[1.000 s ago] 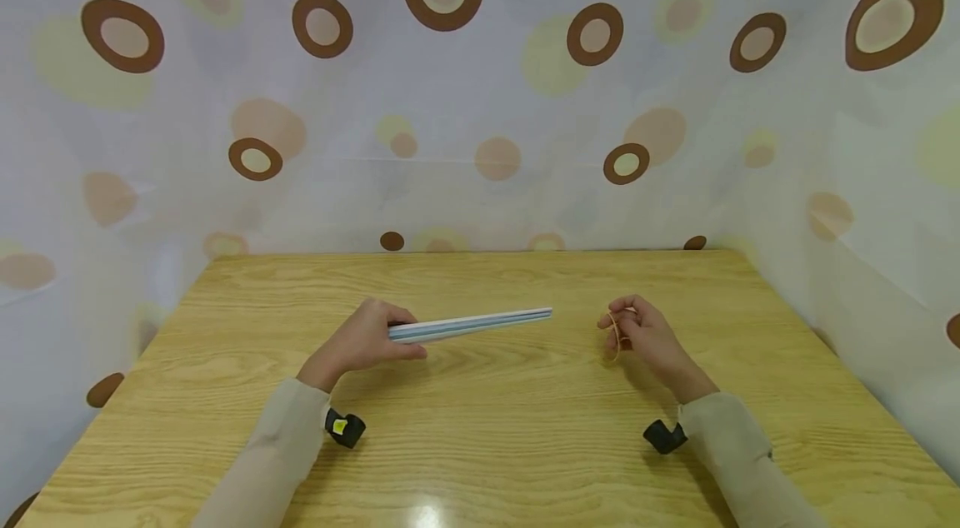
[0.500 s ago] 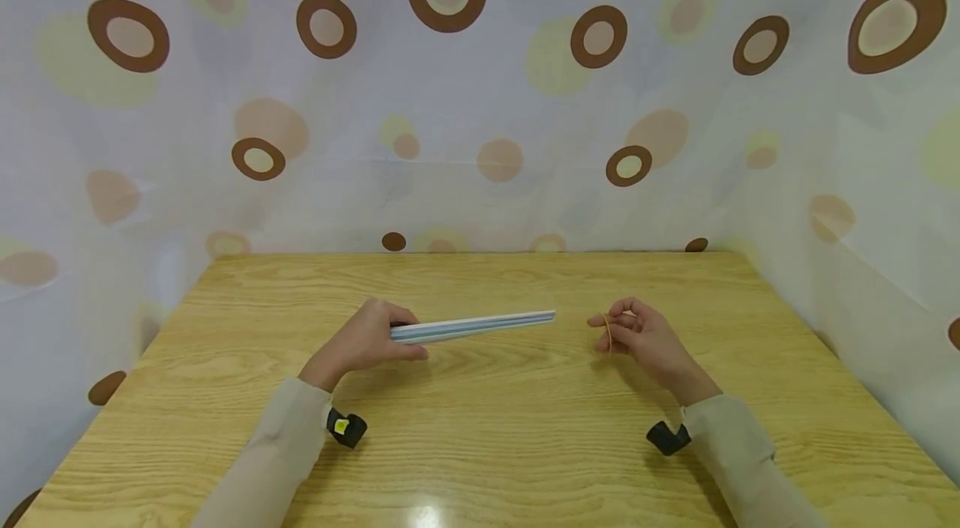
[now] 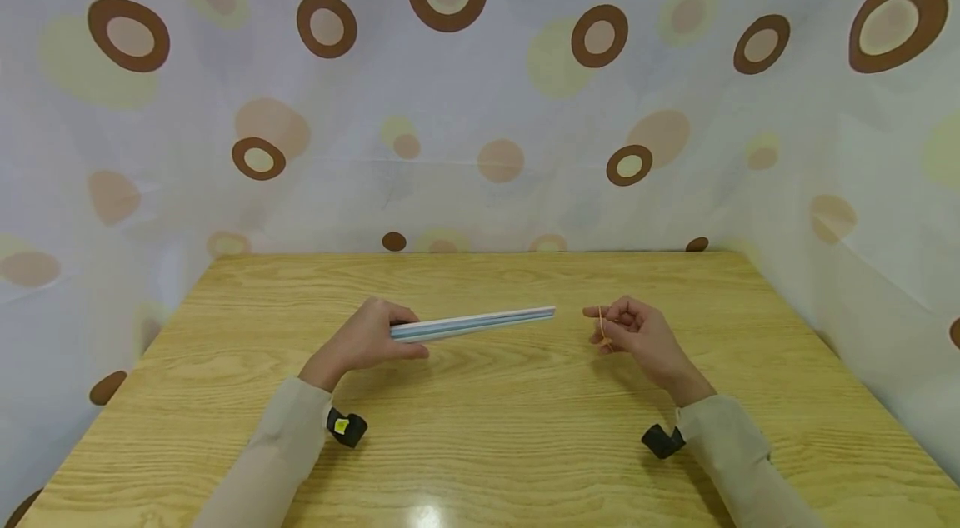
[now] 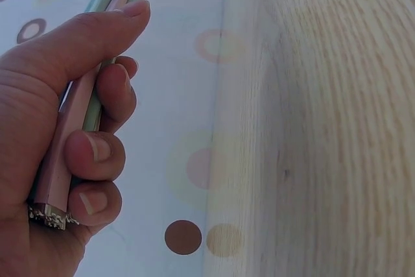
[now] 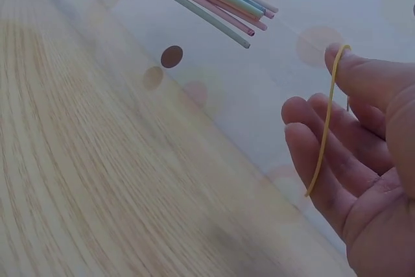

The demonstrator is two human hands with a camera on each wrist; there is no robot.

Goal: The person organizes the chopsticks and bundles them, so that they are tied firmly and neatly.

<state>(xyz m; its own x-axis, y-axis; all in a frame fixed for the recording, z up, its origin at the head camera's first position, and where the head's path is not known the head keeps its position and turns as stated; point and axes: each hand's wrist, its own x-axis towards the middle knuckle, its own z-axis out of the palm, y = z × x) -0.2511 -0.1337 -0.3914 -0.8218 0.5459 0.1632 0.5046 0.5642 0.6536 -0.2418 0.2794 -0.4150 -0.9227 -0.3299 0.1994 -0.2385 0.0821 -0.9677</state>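
Note:
My left hand [image 3: 367, 336] grips a bundle of pastel chopsticks [image 3: 472, 326] near one end, above the table on the left. In the left wrist view, fingers and thumb wrap round pink, green and blue sticks [image 4: 55, 173]; their patterned ends show below the palm. The thin ends point right toward my right hand [image 3: 648, 345]. A yellow rubber band [image 5: 326, 121] is looped on that hand, running from the thumb tip down across the bent fingers in the right wrist view. A gap separates this hand from the chopstick tips [image 5: 243, 37], which spread slightly apart.
Both hands work over a light wooden table [image 3: 480, 445]. A white curtain with brown and pastel dots [image 3: 442, 95] closes off the back and sides. Black wrist cameras sit at the left cuff [image 3: 347, 428] and the right cuff [image 3: 663, 441].
The rubber band has shifted along the right hand's fingers, and those fingers have changed pose, reaching slightly left. The left hand and the chopsticks stay almost still.

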